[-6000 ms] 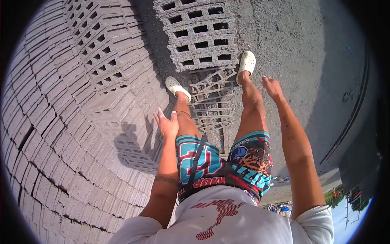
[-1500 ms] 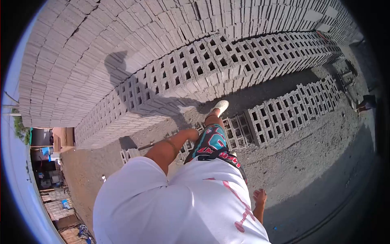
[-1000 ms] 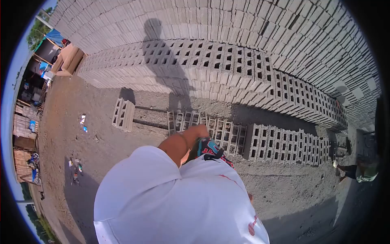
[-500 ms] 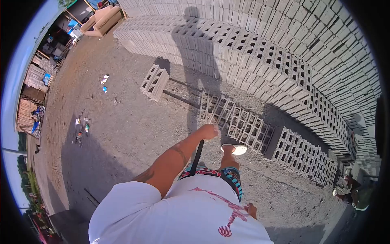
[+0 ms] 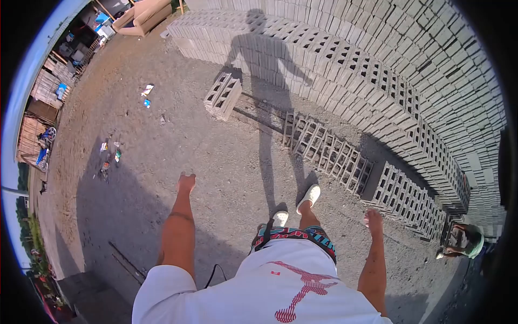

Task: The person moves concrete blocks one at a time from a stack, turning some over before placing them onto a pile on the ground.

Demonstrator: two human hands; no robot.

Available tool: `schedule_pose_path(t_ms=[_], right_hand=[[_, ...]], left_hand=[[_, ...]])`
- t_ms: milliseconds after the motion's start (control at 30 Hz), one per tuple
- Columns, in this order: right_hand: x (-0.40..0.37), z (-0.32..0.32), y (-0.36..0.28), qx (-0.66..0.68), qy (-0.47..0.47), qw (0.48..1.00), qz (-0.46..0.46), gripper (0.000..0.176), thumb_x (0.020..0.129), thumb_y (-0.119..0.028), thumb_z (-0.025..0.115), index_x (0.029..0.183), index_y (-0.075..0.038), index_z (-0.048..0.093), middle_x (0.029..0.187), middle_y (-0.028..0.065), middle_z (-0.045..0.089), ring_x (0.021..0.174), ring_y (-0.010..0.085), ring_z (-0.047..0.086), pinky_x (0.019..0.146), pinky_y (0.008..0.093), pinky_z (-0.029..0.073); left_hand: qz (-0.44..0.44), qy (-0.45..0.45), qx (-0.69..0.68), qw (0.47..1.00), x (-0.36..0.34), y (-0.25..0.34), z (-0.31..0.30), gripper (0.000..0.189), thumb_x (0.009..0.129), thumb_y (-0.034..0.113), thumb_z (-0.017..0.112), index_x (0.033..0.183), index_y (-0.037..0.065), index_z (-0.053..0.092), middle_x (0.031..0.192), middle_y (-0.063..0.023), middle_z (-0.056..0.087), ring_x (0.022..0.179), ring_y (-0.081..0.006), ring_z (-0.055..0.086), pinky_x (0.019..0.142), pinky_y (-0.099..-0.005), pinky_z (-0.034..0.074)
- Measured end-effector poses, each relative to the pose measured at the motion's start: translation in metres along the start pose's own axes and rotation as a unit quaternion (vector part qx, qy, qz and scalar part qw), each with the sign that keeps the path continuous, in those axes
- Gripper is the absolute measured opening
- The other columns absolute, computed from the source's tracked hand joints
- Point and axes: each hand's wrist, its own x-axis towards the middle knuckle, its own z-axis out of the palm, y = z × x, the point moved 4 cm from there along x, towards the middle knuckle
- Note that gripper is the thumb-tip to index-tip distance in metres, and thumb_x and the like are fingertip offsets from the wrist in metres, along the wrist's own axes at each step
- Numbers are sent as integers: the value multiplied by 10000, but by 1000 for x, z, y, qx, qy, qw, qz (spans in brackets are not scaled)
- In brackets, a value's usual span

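My left hand point(image 5: 186, 182) hangs out to the left over bare ground, its fingers curled in, with nothing visible in it. My right hand point(image 5: 373, 222) is held out to the right, fingers loosely bent and a little apart, holding nothing that I can see. Nearest to it is a row of hollow concrete blocks point(image 5: 407, 200) on the ground. Further ahead, a second row of blocks point(image 5: 329, 151) leans at an angle. A small group of blocks point(image 5: 223, 96) stands apart at the end of dark rails point(image 5: 259, 120).
A long wall of stacked blocks point(image 5: 302, 70) curves along the right. Another person point(image 5: 463, 241) is at the far right edge. Litter point(image 5: 117, 155) lies on the dirt at left. A tan sofa point(image 5: 144, 17) and a shed point(image 5: 40, 129) stand further off.
My left arm has swung from in front of me out to the left. My right hand has come out from beside my body. Both feet now show, and the view has shifted slightly.
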Motion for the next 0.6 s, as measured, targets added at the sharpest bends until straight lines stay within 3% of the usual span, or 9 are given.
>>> schedule_pose_path(t_ms=[100, 167, 200, 267, 333, 400, 467, 533, 600], right_hand=[[-16, -9, -13, -11, 57, 996, -74, 337, 941, -321, 506, 1097, -68, 665, 866, 57, 679, 693, 144, 649, 532, 311, 513], [-42, -12, 0, -32, 77, 991, -107, 354, 929, -324, 535, 1112, -57, 680, 921, 74, 705, 720, 164, 675, 553, 323, 526], [-64, -12, 9, -97, 90, 985, -114, 319, 923, -280, 542, 1066, -33, 685, 967, 136, 704, 815, 246, 686, 656, 380, 538], [-116, -15, 61, -146, 129, 978, -71, 286, 917, -236, 550, 1020, -8, 689, 1012, 198, 703, 910, 327, 697, 759, 437, 549], [-155, -6, 124, -102, 155, 982, 26, 330, 910, -331, 547, 994, -59, 713, 943, 92, 711, 754, 214, 700, 624, 389, 543], [-187, 7, 237, -508, -9, 858, -80, 303, 913, -333, 544, 995, -80, 690, 929, 101, 711, 775, 246, 702, 677, 453, 545], [-240, 19, 392, -31, 76, 983, 165, 280, 921, -335, 550, 1007, -92, 658, 913, 107, 704, 784, 263, 700, 696, 510, 542], [-342, 24, 274, 173, 208, 856, 440, 292, 926, -328, 543, 1075, -95, 635, 901, 107, 691, 764, 280, 689, 661, 534, 548], [-378, 48, 313, 229, 205, 834, 458, 322, 927, -341, 543, 1099, -86, 639, 909, 118, 689, 771, 271, 688, 647, 501, 564]], left_hand=[[25, -18, 7, 1000, -21, 34, 52, 838, 858, 310, 654, 1560, 51, 276, 949, -237, 688, 728, -326, 692, 669, -425, 573], [27, -133, -89, 987, -57, 65, 101, 874, 839, 357, 671, 1530, -29, 299, 1267, -312, 619, 1185, -385, 631, 996, -425, 504], [169, -320, 75, 929, -30, 38, 172, 690, 903, 256, 609, 1524, 117, 343, 1216, -181, 626, 1026, -336, 678, 848, -527, 531], [-66, -322, -160, 931, -136, 88, 184, 562, 954, 344, 557, 1457, 156, 391, 1144, -122, 609, 1030, -332, 626, 823, -516, 507], [-14, -402, -70, 913, -192, 103, 214, 662, 948, 337, 569, 1516, 156, 280, 1090, -112, 616, 953, -309, 638, 759, -518, 511], [12, -555, -5, 832, -174, 58, 310, 800, 919, 276, 614, 1567, 159, 161, 1086, -103, 625, 876, -291, 666, 693, -498, 519], [40, -497, 2, 867, -217, 92, 278, 786, 921, 282, 618, 1562, 140, 187, 1094, -108, 631, 843, -291, 671, 673, -492, 528], [60, -468, 11, 882, -239, 115, 257, 779, 922, 284, 620, 1560, 131, 200, 1097, -111, 633, 827, -291, 674, 663, -489, 532], [66, -450, -35, 890, -226, 119, 248, 827, 852, 246, 658, 1532, -11, 263, 940, -157, 685, 679, -263, 690, 513, -386, 523]])
